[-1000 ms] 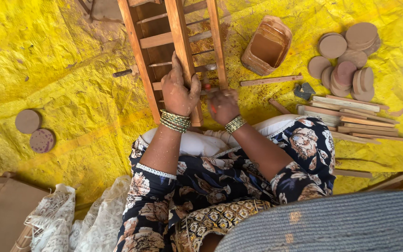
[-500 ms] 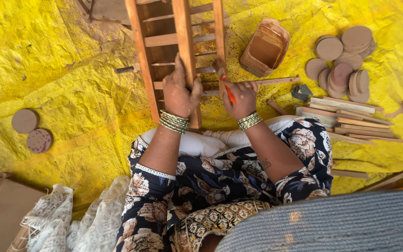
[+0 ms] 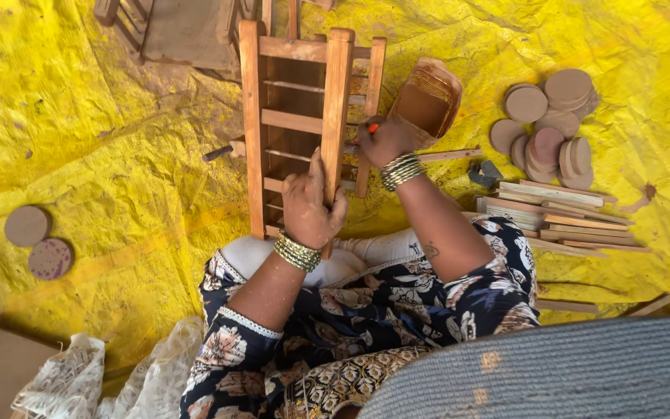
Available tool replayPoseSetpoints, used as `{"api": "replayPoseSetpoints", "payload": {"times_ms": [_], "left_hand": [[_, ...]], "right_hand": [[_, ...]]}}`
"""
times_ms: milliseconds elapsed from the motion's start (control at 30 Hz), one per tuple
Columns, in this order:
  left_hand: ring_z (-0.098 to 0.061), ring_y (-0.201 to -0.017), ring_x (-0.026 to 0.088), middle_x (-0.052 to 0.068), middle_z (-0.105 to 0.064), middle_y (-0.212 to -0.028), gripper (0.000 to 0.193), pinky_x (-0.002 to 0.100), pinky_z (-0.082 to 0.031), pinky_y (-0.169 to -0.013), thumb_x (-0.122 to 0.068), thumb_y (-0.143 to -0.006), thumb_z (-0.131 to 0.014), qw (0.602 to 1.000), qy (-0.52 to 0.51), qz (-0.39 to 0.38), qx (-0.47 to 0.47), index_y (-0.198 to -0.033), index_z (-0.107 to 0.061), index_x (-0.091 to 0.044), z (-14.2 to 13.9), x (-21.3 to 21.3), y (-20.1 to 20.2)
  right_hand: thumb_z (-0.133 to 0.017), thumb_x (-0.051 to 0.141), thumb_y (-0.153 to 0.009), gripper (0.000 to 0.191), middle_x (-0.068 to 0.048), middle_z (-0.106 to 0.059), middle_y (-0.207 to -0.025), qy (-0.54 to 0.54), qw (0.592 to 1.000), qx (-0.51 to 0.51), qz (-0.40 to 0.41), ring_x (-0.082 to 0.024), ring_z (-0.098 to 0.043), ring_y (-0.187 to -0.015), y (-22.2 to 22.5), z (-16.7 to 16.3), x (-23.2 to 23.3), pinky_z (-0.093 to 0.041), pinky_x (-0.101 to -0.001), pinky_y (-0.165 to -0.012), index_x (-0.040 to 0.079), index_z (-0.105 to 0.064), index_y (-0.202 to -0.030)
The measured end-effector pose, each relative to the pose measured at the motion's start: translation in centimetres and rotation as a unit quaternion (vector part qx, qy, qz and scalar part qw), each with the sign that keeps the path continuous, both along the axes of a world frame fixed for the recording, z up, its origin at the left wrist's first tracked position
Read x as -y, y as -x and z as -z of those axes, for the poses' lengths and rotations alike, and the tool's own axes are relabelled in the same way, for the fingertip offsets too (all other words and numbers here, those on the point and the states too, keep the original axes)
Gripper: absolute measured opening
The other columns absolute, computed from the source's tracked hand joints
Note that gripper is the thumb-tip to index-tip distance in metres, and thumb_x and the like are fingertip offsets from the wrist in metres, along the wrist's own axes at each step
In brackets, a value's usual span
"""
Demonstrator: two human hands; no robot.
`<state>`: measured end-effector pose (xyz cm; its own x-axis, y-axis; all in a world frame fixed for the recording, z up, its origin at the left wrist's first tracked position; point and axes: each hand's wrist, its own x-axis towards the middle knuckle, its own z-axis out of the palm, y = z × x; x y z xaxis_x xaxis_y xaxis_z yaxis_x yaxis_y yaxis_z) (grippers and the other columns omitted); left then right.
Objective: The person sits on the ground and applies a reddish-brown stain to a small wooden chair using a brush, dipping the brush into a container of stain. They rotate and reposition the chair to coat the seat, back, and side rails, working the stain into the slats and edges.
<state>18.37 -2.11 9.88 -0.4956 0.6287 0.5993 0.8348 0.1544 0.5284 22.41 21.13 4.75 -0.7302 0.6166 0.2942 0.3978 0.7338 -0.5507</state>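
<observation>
Head view: a wooden frame [image 3: 296, 124], ladder-like with rails and thin rungs, lies on a yellow sheet [image 3: 94, 147] in front of the seated person, its near end close to the knees. The left hand [image 3: 312, 206] sits on the near end of the frame's middle rail, fingers closed around it. The right hand [image 3: 385, 141] is at the frame's right rail, fingers closed on a small tool with an orange tip [image 3: 372, 128]; the tool's shape is mostly hidden by the hand. Both wrists carry stacked bangles.

Just right of the frame a brown tray-like piece [image 3: 426, 97] lies tilted, and a thin stick [image 3: 447, 155] lies beside the right hand. Further right, a heap of wooden discs [image 3: 552, 124] rests on the sheet, with a stack of flat slats [image 3: 560, 217] nearer the person. Two more discs [image 3: 39, 240] lie well apart on the left. More woodwork [image 3: 180, 31] sits beyond the frame's far end.
</observation>
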Motion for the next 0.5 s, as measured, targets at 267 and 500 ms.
{"api": "replayPoseSetpoints", "payload": {"times_ms": [267, 500], "left_hand": [[-0.066, -0.085, 0.031, 0.013, -0.07, -0.089, 0.079, 0.048, -0.046, -0.093, -0.015, -0.086, -0.07, 1.0, 0.008, -0.003, 0.011, -0.153, -0.035, 0.009, -0.3, -2.1, -0.2], [-0.065, -0.081, 0.032, 0.013, -0.068, -0.088, 0.079, 0.047, -0.046, -0.089, -0.014, -0.085, -0.07, 1.0, 0.009, 0.009, 0.004, -0.152, -0.036, 0.009, -0.3, -1.4, 0.3]], "right_hand": [[-0.062, 0.035, -0.095, 0.033, -0.019, -0.067, -0.066, 0.082, 0.997, -0.005, -0.004, -0.036, -0.069, -0.062, 1.6, 1.8, -1.7, -0.056, -0.0486, -0.061, 0.005, -0.071, -0.083], [-0.063, 0.03, -0.093, 0.028, -0.02, -0.068, -0.07, -0.035, 0.994, 0.098, -0.022, -0.04, -0.067, -0.065, -0.3, -2.7, -0.9, -0.055, -0.0516, -0.063, 0.006, -0.071, -0.079]]}}
